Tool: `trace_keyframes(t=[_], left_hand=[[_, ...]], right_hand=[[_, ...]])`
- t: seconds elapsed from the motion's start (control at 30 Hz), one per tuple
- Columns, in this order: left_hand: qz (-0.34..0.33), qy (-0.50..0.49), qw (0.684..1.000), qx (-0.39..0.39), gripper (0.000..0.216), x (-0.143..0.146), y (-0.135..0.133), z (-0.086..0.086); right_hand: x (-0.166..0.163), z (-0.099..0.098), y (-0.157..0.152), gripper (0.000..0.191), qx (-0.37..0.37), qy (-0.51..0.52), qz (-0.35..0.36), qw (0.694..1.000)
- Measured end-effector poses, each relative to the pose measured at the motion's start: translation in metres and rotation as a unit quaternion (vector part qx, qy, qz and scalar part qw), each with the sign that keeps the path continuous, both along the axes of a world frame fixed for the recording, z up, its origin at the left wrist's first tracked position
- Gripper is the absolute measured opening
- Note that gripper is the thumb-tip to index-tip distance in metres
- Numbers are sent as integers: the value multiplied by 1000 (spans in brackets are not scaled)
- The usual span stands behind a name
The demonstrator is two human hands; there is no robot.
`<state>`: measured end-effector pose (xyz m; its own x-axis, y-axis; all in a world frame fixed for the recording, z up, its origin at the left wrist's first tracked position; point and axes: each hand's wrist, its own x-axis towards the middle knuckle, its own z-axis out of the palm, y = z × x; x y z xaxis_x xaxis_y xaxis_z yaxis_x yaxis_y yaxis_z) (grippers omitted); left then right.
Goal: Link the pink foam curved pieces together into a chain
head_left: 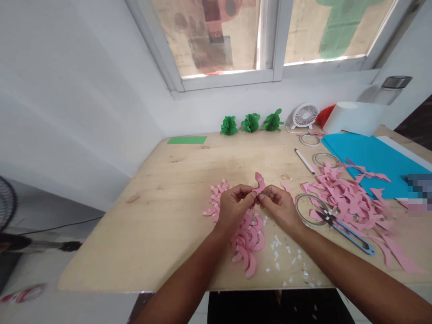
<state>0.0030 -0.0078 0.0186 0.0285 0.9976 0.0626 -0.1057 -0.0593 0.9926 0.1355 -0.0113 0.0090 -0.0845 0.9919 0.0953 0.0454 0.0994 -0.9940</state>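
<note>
A small curved pink paper piece [259,181] stands up between my two hands over the middle of the table. My left hand [237,204] pinches it from the left between thumb and fingers. From the right, the thumb and fingertips of my right hand [277,203] are closed at its lower end. Below and left of my hands lies a pile of curved pink paper pieces [248,247], partly hidden by my left hand. Small white paper bits [276,254] are scattered under my right forearm.
Pink paper scraps [351,193], blue-handled snips [353,234], tape rolls [309,140] and a white pen [304,161] lie to the right, near blue sheets [367,153]. Green paper figures [250,122], a small fan [304,116] and a green strip [186,140] line the back.
</note>
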Motion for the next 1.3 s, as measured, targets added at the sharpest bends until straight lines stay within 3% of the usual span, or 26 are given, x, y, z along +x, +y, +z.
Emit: trace_keyframes(t=[0.27, 0.6, 1.3], left_hand=[[5, 2, 1000, -7, 11, 0, 0, -1], [8, 6, 1000, -9, 12, -1, 0, 0], [3, 11, 1000, 0, 13, -1, 0, -1]], right_hand=[[1, -7, 1, 11, 2, -3, -4, 1000], [-1, 5, -2, 15, -15, 22, 5, 1000], [0, 1, -1, 11, -1, -2, 6, 1000]])
